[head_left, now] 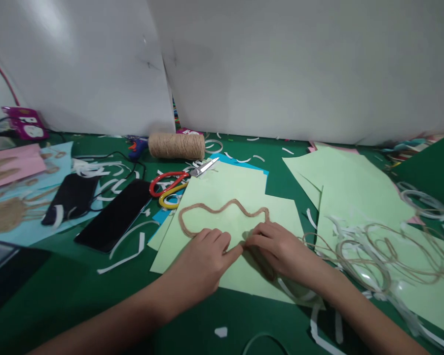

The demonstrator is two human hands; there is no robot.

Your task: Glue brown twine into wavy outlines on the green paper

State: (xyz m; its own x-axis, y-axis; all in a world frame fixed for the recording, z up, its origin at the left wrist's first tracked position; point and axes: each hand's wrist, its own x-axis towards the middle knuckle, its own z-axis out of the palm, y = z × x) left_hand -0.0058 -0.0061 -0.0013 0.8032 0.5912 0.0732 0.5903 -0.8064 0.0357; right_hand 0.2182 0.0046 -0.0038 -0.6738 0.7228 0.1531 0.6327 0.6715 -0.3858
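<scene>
A wavy outline of brown jute twine (220,211) lies on a light green paper sheet (240,180). My left hand (209,254) rests over the outline's lower left side, fingers curled and index finger stretched to the right; whether it grips anything is hidden. Its index tip meets the fingertips of my right hand (276,246). That right hand is closed, pinching the twine at the outline's right side. A further stretch of twine shows beneath its palm. Red-and-yellow-handled scissors (170,186) lie at the sheet's upper left, blades on the paper.
A jute twine spool (176,146) lies behind the scissors, beside a blue glue gun (137,148). Dark phones (114,217) are at left, near blue paper (64,158) with brown shapes. Loose twine (395,261) and white strips tangle over green paper (355,182) at right. A white board (299,69) stands behind.
</scene>
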